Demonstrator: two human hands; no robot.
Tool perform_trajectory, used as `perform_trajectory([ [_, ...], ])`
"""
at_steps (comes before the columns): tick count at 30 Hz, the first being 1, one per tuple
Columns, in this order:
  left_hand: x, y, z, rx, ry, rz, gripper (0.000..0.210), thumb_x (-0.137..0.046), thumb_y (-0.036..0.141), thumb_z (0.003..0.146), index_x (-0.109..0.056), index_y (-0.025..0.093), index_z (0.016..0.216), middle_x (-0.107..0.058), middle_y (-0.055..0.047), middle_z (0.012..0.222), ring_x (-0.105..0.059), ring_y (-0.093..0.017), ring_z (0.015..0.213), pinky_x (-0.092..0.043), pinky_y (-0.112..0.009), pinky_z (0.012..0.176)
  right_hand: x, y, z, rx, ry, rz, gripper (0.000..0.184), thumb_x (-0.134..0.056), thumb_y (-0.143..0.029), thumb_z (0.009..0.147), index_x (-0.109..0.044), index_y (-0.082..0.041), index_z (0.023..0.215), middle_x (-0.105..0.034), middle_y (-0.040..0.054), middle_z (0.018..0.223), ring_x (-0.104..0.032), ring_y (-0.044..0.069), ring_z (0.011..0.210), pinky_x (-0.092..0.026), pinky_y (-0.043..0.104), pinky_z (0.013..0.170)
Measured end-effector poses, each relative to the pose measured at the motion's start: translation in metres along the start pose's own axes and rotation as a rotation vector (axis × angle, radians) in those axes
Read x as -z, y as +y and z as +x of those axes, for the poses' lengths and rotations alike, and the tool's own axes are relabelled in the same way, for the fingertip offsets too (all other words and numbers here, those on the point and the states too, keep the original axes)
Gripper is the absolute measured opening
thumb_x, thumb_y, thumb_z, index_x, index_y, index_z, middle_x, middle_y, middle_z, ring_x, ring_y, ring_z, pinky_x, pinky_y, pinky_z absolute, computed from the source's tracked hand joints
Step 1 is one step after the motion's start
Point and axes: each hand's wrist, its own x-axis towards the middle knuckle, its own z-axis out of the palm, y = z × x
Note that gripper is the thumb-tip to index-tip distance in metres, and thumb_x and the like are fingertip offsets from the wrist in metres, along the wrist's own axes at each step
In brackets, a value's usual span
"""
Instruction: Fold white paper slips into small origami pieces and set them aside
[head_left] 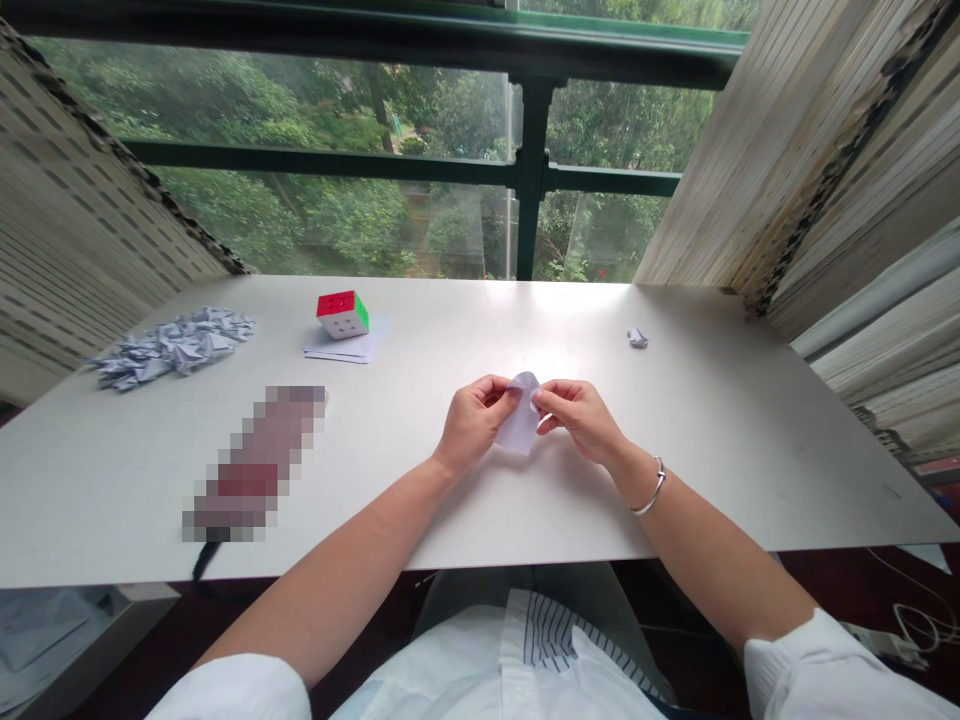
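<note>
Between my hands, a little above the table, is a small sheet of white paper (517, 432), its top edge curled over. My left hand (476, 418) pinches its left side between thumb and fingers. On the other side, my right hand (576, 412) grips the upper right edge of the same paper with thumb and forefinger. A silver bracelet (658, 487) circles my right wrist. Farther back on the left, a puzzle cube (343, 315) with red, green and white faces rests on a few flat sheets of paper (364, 347).
A pile of folded paper pieces (176, 348) lies at the table's far left. One crumpled or folded paper piece (637, 338) sits at the back right. A blurred-out oblong item (259, 460) with a dark strap is at the left. Windows and curtains border the white table (720, 440).
</note>
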Motion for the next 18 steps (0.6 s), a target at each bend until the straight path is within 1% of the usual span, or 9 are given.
perform_trajectory([
  [6, -0.0012, 0.0009, -0.0016, -0.014, 0.002, 0.030, 0.033, -0.072, 0.046, 0.077, -0.068, 0.015, 0.084, -0.068, -0.004, 0.078, -0.060, -0.014, 0.068, -0.046, -0.025, 0.062, -0.0009, 0.0008, 0.0012, -0.010, 0.018, -0.013, 0.024, -0.077, -0.038, 0.068, -0.068, -0.015, 0.069, -0.061, -0.0006, 0.065, -0.056, 0.010, 0.060, -0.053, 0.022, 0.052],
  [10, -0.0017, 0.0014, -0.0024, -0.021, 0.033, 0.016, 0.032, -0.073, 0.046, 0.077, -0.067, 0.015, 0.084, -0.068, -0.004, 0.077, -0.059, -0.013, 0.067, -0.046, -0.024, 0.060, 0.0003, 0.0012, 0.0010, 0.006, -0.010, -0.022, 0.026, -0.074, -0.040, 0.072, -0.066, -0.016, 0.066, -0.058, -0.0013, 0.065, -0.055, 0.010, 0.060, -0.053, 0.022, 0.052],
  [13, -0.0016, 0.0007, -0.0027, -0.022, 0.050, 0.031, 0.032, -0.073, 0.045, 0.077, -0.067, 0.015, 0.083, -0.066, -0.002, 0.075, -0.058, -0.012, 0.065, -0.044, -0.023, 0.059, 0.0004, 0.0015, 0.0010, 0.004, -0.024, -0.029, 0.027, -0.074, -0.041, 0.072, -0.066, -0.016, 0.068, -0.059, -0.0012, 0.065, -0.056, 0.009, 0.059, -0.053, 0.023, 0.053],
  [16, -0.0017, 0.0012, -0.0026, -0.017, 0.033, 0.030, 0.031, -0.073, 0.045, 0.076, -0.068, 0.015, 0.083, -0.066, -0.002, 0.076, -0.057, -0.011, 0.066, -0.044, -0.022, 0.060, -0.0002, 0.0011, 0.0011, -0.008, -0.014, -0.038, 0.027, -0.073, -0.042, 0.072, -0.067, -0.015, 0.071, -0.061, -0.0004, 0.065, -0.056, 0.010, 0.058, -0.051, 0.022, 0.052],
  [18, -0.0014, 0.0033, -0.0024, 0.009, 0.004, -0.012, 0.032, -0.073, 0.046, 0.076, -0.069, 0.015, 0.084, -0.067, -0.003, 0.077, -0.058, -0.012, 0.067, -0.046, -0.023, 0.062, -0.0009, -0.0002, 0.0010, -0.021, 0.004, -0.039, 0.028, -0.073, -0.042, 0.072, -0.066, -0.015, 0.070, -0.061, -0.0004, 0.064, -0.056, 0.010, 0.058, -0.050, 0.022, 0.052],
])
